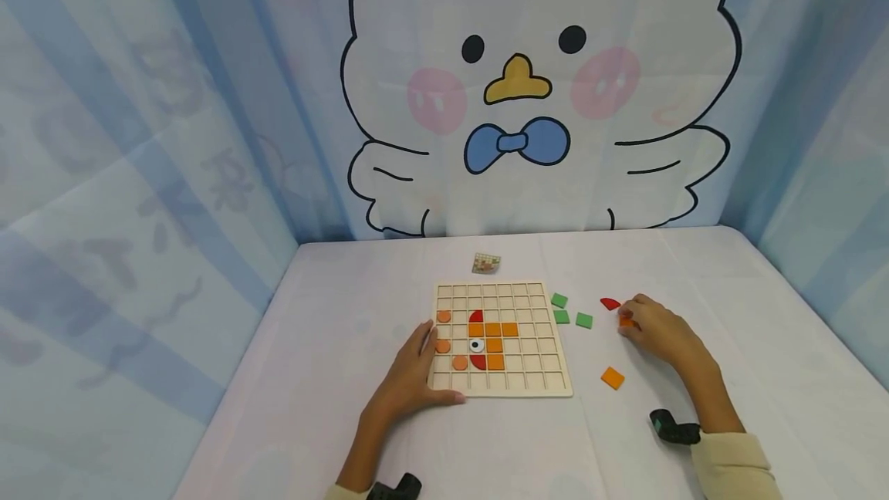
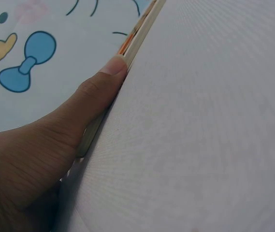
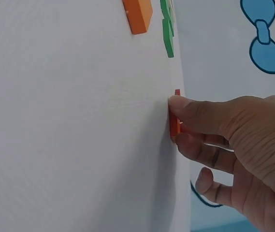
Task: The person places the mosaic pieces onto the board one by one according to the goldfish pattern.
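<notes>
My left hand [image 1: 411, 378] rests at the near left corner of a pale wooden grid board [image 1: 535, 381], fingers along its left side. In the left wrist view the straight thumb [image 2: 91, 92] touches the board's edge. On the board lie orange squares [image 1: 494, 346], orange discs [image 1: 460, 363], red quarter-circles [image 1: 478, 362] and an eye disc [image 1: 476, 346]. Right of the board, my right hand [image 1: 660, 334] pinches an orange square tile [image 3: 174, 121] between thumb and fingers, close to the tabletop. A loose red quarter-circle [image 1: 610, 304] lies just beyond its fingertips.
Several green square tiles [image 1: 584, 320] lie beside the board's right edge. Another orange square [image 1: 613, 378] lies nearer me. Behind the board sits a small patterned card [image 1: 486, 263]. A printed curtain [image 1: 514, 191] hangs behind the white table [image 1: 361, 284].
</notes>
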Available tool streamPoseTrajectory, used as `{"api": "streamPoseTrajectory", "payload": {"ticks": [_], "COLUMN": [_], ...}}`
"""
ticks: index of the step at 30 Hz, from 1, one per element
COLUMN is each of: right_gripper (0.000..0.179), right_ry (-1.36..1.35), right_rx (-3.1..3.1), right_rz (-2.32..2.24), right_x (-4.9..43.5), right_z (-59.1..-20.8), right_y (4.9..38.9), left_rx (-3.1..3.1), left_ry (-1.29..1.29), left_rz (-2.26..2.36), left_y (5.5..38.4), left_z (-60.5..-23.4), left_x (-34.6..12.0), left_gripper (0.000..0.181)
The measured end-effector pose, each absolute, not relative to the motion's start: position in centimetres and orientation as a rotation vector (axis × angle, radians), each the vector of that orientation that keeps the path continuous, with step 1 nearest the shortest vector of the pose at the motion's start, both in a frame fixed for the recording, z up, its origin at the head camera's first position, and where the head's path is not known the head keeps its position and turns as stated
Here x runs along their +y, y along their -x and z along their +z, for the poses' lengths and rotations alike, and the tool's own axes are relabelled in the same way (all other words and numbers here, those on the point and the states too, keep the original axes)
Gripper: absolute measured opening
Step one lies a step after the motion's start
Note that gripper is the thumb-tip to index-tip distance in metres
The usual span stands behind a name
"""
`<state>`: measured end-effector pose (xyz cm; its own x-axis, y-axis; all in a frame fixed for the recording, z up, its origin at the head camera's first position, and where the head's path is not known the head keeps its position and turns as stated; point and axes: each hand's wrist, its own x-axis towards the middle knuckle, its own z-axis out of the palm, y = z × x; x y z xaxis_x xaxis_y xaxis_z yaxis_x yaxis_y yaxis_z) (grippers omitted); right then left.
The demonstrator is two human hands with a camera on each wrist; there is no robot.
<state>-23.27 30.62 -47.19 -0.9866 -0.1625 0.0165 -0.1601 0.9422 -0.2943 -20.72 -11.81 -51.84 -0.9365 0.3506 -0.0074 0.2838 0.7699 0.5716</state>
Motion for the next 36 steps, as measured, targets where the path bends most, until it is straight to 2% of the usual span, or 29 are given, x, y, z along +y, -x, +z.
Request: {"api": "streamPoseTrajectory", "payload": {"ticks": [11, 36], "right_gripper": [0.023, 0.029], "right_ry": [0.234, 0.293], "right_rx": [3.089, 3.079], "right_rz": [-0.463, -0.463], "right_x": [31.1, 29.2], "right_z": [-46.9, -46.7], "right_y": [23.1, 23.5], "left_rx": [2.857, 2.846], "left_ry": [-0.522, -0.501], "left_rz": [0.902, 0.904], "left_y": [20.8, 20.5], "left_z": [-51.7, -51.4], "left_x": [-11.7, -11.7], "left_gripper": [0.129, 0.128]}}
